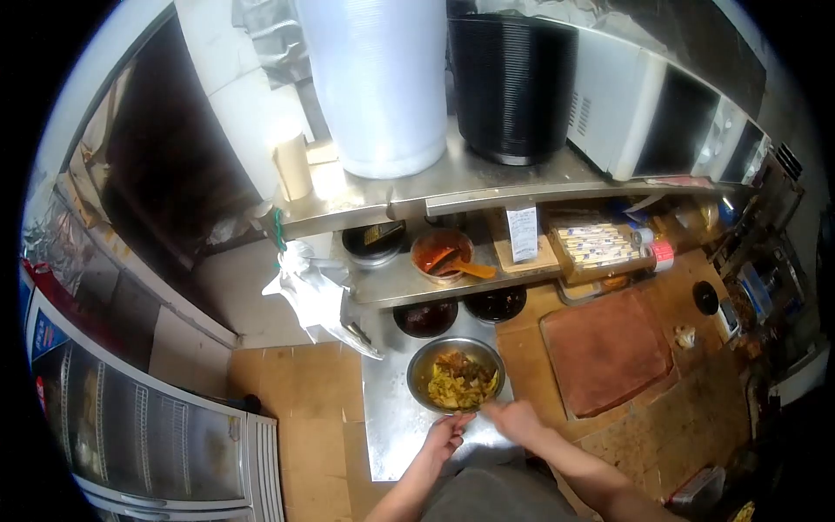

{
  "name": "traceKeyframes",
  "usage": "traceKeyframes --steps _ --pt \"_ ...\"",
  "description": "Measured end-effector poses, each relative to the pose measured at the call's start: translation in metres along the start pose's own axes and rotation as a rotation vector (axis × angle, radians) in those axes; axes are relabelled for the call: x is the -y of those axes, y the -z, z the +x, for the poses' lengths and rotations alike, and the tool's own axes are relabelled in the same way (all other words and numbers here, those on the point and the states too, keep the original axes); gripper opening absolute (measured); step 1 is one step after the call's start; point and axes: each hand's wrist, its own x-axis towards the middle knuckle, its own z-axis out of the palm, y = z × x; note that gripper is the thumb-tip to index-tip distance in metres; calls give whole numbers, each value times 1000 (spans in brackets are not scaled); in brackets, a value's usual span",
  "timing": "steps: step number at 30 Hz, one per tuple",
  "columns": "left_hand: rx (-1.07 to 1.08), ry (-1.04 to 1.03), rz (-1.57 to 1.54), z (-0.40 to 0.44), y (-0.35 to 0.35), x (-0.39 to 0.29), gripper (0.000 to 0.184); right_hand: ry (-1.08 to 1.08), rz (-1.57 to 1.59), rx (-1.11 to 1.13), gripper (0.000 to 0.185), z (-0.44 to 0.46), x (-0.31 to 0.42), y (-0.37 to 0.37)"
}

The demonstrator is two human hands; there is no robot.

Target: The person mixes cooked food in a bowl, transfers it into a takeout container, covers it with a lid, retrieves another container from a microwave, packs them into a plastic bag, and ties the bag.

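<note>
A round metal bowl (416, 383) holds yellow-green chopped food (461, 383) with some reddish and dark bits. It sits on a shiny metal counter (391, 444). My left hand (445, 438) is at the bowl's near rim, its fingers curled against the edge. Just right of it, my right hand (513, 420) is closed beside the near right rim. Its fingers are slightly blurred, and whatever they grip is hidden. Behind the bowl are two dark-filled round containers, one on the left (425, 318) and one on the right (495, 304).
A shelf (374, 285) carries a red sauce bowl (430, 252) with an orange-handled spoon (474, 269). White plastic bags (309, 296) hang at its left end. To the right lies a reddish-brown board (609, 352). Tall white (378, 87) and black (515, 87) container stacks stand above.
</note>
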Motion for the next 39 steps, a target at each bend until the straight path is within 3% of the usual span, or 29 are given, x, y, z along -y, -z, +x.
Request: traceKeyframes --steps 3,5,6,9,12,13,15,18,20,22,24,26,28,30,31,35,38,39 --pt "-7 34 -16 0 -5 4 27 79 267 -164 19 -4 10 16" --pt "89 54 -92 -3 -12 1 26 -30 345 -511 19 6 -5 4" --pt "91 51 -93 -1 -13 1 26 -28 342 -512 19 6 -7 2" --pt "84 13 -127 2 -13 0 27 -160 23 -8 22 -3 10 -10" --pt "-43 -42 50 1 -15 0 24 91 341 -286 22 -18 43 26" --pt "-47 -59 88 -1 -16 -1 23 93 342 -284 22 -13 35 28" --pt "-58 -75 123 -9 -15 -3 22 -290 764 -382 20 -1 8 17" --pt "-121 -95 211 -11 -7 -5 21 -348 696 -470 20 19 -12 -9" --pt "-110 -126 318 -4 6 1 21 -251 616 -503 19 20 -16 -37" --pt "-121 -129 361 -7 10 0 22 51 329 -343 19 12 0 -29" --pt "-131 -135 402 -10 13 -4 22 20 333 -259 20 7 -1 -4" --pt "-137 -163 500 -17 17 -4 25 -266 667 -362 20 8 -15 6" --pt "-150 -171 582 -20 19 -4 26 -258 629 -432 21 19 -13 -2" --pt "-157 -184 672 -21 17 -8 27 -210 679 -340 22 34 -7 -26" --pt "-150 -174 667 -23 17 -11 27 -25 619 -296 22 32 -5 -23" --pt "-183 -184 661 -20 32 -10 27 -240 788 -220 24 25 -21 15" --pt "-203 -222 850 -17 36 -8 27 -188 690 -385 23 46 -26 -26" --pt "-201 -223 853 -19 31 -13 27 -159 793 -322 21 47 -12 -17"
